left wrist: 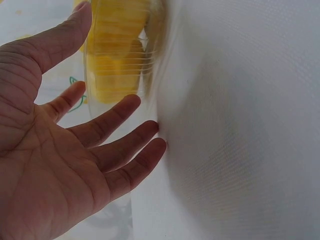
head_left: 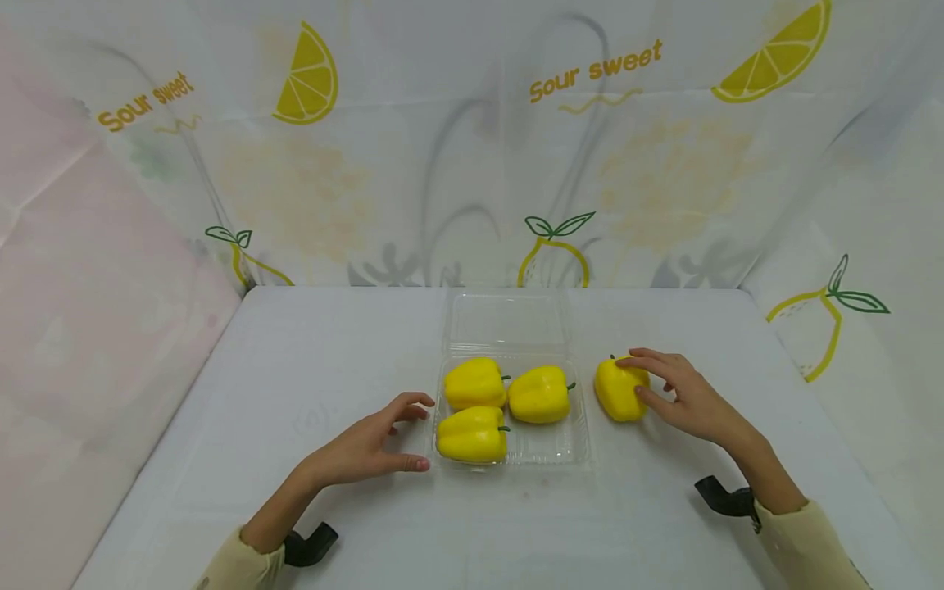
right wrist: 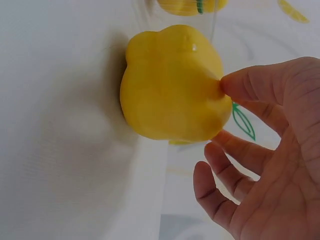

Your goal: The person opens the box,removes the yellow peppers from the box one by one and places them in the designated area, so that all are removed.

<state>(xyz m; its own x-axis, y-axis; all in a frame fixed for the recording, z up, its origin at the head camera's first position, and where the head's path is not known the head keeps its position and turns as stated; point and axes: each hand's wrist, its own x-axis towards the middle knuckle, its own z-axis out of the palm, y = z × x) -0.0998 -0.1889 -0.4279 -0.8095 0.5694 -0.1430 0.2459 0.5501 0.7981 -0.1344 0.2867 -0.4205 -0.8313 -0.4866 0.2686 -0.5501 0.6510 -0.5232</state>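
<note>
Right hand (head_left: pixel 682 393) lightly pinching the lone yellow pepper (head_left: pixel 616 395), toward the right edge of the tabletop (head_left: pixel 627 524); left hand (head_left: pixel 361 447) relaxed, gripping nothing! Probably light, stiff, slick: take 2 opposite sides, sparing the stem (head_left: pixel 612 357).

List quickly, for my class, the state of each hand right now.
Left hand: open, holding nothing, beside the clear plastic clamshell box.
Right hand: touching the rounded yellow bell pepper outside the box; gripping or not cannot be told.
</note>
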